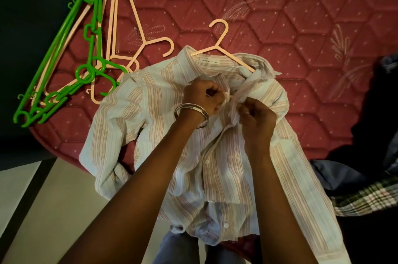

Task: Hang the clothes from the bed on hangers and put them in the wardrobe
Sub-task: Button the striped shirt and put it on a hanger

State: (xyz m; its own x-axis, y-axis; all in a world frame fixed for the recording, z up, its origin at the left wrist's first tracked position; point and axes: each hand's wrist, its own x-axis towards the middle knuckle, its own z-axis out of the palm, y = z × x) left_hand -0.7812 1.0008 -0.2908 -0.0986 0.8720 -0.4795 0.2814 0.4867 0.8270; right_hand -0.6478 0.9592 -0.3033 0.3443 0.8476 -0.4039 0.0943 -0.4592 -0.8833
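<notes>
A pale striped shirt [150, 100] lies front-up on the red quilted mattress [280, 16], with a peach hanger [219, 47] inside its collar and the hook pointing away from me. My left hand [203, 97], with metal bangles at the wrist, pinches the left edge of the button placket just below the collar. My right hand [256, 117] pinches the right edge of the placket next to it. Both hands meet at the top of the shirt front. The lower buttons look fastened.
A pile of green hangers [53, 48] and peach hangers [127, 12] lies at the mattress's left edge. Dark clothes [336, 175] and a plaid garment [366, 197] lie to the right. The floor [43, 199] shows at lower left.
</notes>
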